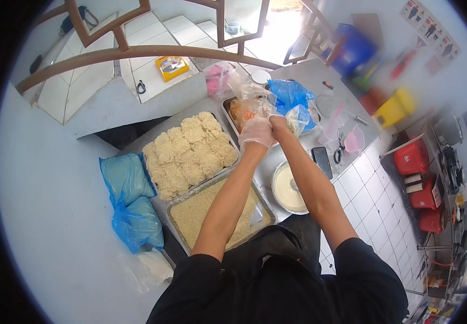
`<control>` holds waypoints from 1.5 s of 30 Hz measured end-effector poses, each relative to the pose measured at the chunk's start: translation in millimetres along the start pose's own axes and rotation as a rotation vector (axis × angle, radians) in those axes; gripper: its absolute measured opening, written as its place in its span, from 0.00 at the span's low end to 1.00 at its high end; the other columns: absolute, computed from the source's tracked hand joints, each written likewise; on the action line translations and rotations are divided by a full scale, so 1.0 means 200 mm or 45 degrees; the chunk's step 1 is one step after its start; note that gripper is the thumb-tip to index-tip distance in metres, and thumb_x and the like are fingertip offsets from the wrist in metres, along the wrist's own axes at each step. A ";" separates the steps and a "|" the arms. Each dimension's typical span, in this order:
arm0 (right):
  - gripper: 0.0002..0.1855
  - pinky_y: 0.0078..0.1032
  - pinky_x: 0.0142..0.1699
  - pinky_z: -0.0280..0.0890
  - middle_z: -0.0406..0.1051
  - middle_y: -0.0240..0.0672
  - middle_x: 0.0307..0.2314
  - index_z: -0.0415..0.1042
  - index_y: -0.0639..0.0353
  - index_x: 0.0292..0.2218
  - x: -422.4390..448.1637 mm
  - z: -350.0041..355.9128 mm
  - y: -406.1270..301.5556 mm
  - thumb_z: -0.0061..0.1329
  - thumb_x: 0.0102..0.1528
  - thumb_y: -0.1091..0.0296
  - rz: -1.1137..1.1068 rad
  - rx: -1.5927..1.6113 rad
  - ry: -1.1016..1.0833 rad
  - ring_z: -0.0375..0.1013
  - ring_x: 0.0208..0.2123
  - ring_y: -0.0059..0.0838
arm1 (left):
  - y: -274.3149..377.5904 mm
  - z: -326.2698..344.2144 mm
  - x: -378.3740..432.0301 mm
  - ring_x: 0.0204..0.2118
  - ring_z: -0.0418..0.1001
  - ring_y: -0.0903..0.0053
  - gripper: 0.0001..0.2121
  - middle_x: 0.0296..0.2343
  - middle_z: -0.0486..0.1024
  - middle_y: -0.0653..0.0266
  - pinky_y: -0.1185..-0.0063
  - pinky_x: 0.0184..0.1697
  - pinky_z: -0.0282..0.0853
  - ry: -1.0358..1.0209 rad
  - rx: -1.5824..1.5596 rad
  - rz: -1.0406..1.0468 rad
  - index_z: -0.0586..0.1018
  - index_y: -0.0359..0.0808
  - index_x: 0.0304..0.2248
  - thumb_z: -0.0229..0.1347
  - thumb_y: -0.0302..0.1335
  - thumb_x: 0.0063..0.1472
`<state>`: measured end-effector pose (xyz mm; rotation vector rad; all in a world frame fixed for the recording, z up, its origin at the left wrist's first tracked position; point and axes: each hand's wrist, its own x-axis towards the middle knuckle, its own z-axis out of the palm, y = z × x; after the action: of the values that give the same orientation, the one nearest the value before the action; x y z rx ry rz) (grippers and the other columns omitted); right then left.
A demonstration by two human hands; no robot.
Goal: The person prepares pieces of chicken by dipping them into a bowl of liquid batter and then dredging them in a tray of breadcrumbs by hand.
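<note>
My left hand (255, 131), in a clear plastic glove, grips a clear plastic bag (253, 101) that bears orange writing. Beside it, nearly touching, my right hand (279, 125) is closed on the same bag; its fingers are partly hidden. Both hands are over a metal tray (226, 108) with orange-brown food at its left end. A blue plastic bag (292, 97) lies just beyond my right hand. Left of my hands, a tray is heaped with crumb-coated pieces (191, 152). Nearer me, another tray holds pale crumbs (201, 210) and a clear scraper-like piece (256, 216).
A bowl of pale batter (286, 186) sits under my right forearm. To its right are a phone (322, 162), black scissors (339, 152) and a pink plastic jug (355, 139). Filled blue bags (126, 178) line the left edge. A brown railing (156, 51) crosses beyond the table.
</note>
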<state>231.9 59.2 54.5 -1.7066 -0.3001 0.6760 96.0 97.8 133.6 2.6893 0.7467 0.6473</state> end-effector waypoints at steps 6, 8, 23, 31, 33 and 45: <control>0.14 0.30 0.36 0.67 0.72 0.40 0.33 0.70 0.65 0.38 -0.03 0.01 -0.07 0.45 0.53 0.65 0.371 0.175 -0.251 0.71 0.30 0.33 | 0.02 -0.05 -0.05 0.29 0.75 0.62 0.09 0.23 0.76 0.53 0.68 0.34 0.70 -0.102 -0.058 0.150 0.80 0.34 0.22 0.51 0.29 0.49; 0.15 0.27 0.36 0.66 0.71 0.37 0.33 0.70 0.64 0.40 -0.02 0.00 -0.08 0.45 0.54 0.64 0.533 0.406 -0.409 0.70 0.29 0.29 | 0.03 -0.04 -0.07 0.27 0.74 0.61 0.10 0.22 0.75 0.52 0.67 0.32 0.69 -0.026 -0.147 0.274 0.78 0.33 0.19 0.49 0.30 0.49; 0.15 0.17 0.37 0.63 0.70 0.29 0.32 0.69 0.64 0.42 -0.15 0.00 -0.30 0.44 0.55 0.67 -0.212 0.019 -0.619 0.66 0.29 0.18 | 0.20 -0.22 -0.23 0.28 0.70 0.57 0.12 0.21 0.72 0.52 0.66 0.34 0.64 0.066 -0.837 0.028 0.77 0.33 0.21 0.52 0.34 0.52; 0.12 0.16 0.34 0.64 0.73 0.30 0.30 0.73 0.62 0.39 0.50 -0.29 -0.31 0.44 0.53 0.70 -0.601 -0.646 -0.530 0.69 0.30 0.19 | 0.24 -0.09 -0.26 0.25 0.69 0.54 0.16 0.19 0.68 0.46 0.64 0.32 0.62 -0.086 -1.255 -0.244 0.73 0.30 0.21 0.48 0.36 0.57; 0.11 0.15 0.34 0.64 0.71 0.25 0.29 0.74 0.63 0.38 0.59 -0.19 -0.25 0.47 0.52 0.70 -0.693 -0.893 -0.704 0.68 0.29 0.16 | 0.15 -0.05 -0.40 0.25 0.69 0.55 0.18 0.20 0.69 0.46 0.66 0.32 0.62 -0.336 -1.277 -0.293 0.72 0.29 0.23 0.45 0.38 0.60; 0.13 0.19 0.35 0.64 0.72 0.29 0.30 0.74 0.61 0.39 0.65 0.19 -0.10 0.47 0.52 0.68 -0.306 -1.848 -1.150 0.69 0.31 0.21 | -0.47 -0.19 -1.45 0.20 0.68 0.73 0.15 0.16 0.70 0.55 0.74 0.27 0.65 -0.483 -0.966 -1.173 0.76 0.31 0.30 0.45 0.36 0.62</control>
<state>316.6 165.2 32.5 -2.4568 -1.9699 1.1303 -184.3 23.4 31.4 1.4771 1.1810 0.1130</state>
